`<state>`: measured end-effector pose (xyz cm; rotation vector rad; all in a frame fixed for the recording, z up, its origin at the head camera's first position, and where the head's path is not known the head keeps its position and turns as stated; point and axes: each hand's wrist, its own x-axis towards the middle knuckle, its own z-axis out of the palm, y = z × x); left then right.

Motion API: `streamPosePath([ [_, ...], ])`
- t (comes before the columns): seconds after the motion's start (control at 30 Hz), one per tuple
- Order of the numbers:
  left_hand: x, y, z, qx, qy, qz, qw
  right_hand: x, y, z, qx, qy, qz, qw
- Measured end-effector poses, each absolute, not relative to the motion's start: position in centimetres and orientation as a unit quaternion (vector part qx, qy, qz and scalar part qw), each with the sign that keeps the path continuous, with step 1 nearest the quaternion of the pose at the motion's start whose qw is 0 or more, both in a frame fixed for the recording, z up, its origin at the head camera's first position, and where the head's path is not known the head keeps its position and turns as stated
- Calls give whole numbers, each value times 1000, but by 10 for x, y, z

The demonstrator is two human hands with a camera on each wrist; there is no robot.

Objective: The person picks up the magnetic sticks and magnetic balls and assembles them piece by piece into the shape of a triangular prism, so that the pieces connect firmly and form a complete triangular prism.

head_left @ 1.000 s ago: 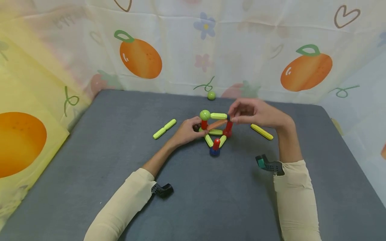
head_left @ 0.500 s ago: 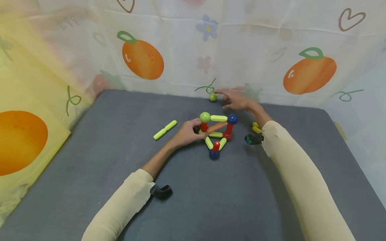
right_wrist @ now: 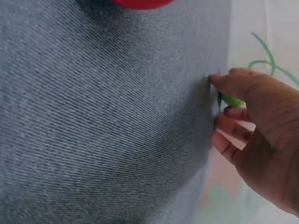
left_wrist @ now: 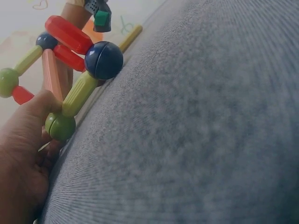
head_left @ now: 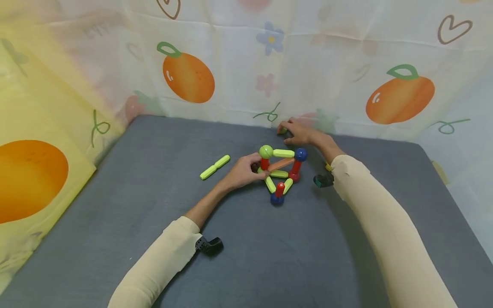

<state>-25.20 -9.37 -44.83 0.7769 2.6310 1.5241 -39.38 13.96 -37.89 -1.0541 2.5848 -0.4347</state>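
Note:
A frame of magnetic sticks and balls stands mid-table. Its base is a triangle of yellow-green sticks (head_left: 279, 174), with a blue ball (head_left: 277, 199) in front bearing a red stick (head_left: 280, 189) and a red ball (head_left: 294, 176) at right. An orange stick (head_left: 281, 164) slants up to the upper blue ball (head_left: 301, 154), which a yellow-green stick joins to the upper green ball (head_left: 265, 151). My left hand (head_left: 243, 172) pinches the lower-left green ball (left_wrist: 60, 127). At the table's back edge my right hand (head_left: 302, 131) curls its fingers round a loose green ball (head_left: 283, 130), partly hidden.
Two yellow-green sticks (head_left: 215, 167) lie end to end left of the frame. Yellow sticks (head_left: 328, 167) are mostly hidden by the right sleeve (head_left: 350, 169). A printed cloth (head_left: 231, 64) hangs behind the grey table (head_left: 246, 256).
My right hand has left the upper blue ball, reached to the back edge and closed round the loose green ball, which has shifted slightly right. My left hand stays on the frame.

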Motion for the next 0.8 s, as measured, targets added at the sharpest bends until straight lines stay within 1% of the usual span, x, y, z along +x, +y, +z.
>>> streamPosePath([
  [0.2, -253, -93, -449, 246, 840, 483, 4, -399, 142, -380, -376, 902, -168, 128],
  [0.3, -253, -93, -449, 245, 840, 484, 7, -400, 142, -378, -377, 904, -150, 135],
  [0.47, -252, -94, -449, 248, 839, 484, 4, -398, 145, -376, -397, 899, -130, 129],
  [0.67, -252, -94, -449, 248, 842, 479, -2, -386, 169, -376, -412, 881, -211, 98],
  [0.73, -252, -94, -448, 250, 841, 480, -1, -376, 181, -372, -390, 882, -251, 85],
  [0.8, -252, -94, -448, 249, 842, 479, -2, -362, 192, -364, -348, 886, -297, 70],
])
